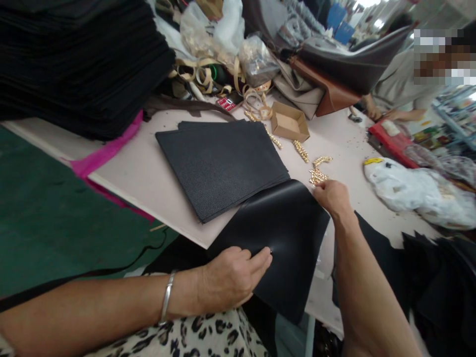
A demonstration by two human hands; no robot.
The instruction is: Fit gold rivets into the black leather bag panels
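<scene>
My left hand (pixel 232 277) pinches the near edge of a smooth black leather sheet (pixel 282 233) that hangs over the table's front edge. My right hand (pixel 332 196) grips the same sheet at its far right corner, fingers curled, right beside a small heap of gold chain pieces (pixel 318 173). A stack of textured black leather sheets (pixel 221 161) lies flat on the pale board (pixel 141 173) just behind the held sheet. A silver bangle circles my left wrist.
A tall pile of black material (pixel 82 59) fills the back left. A small cardboard box (pixel 289 122), ribbon scraps and plastic bags (pixel 256 59) lie behind. White plastic bag (pixel 416 191) at right. Another person sits at the far right (pixel 401 94).
</scene>
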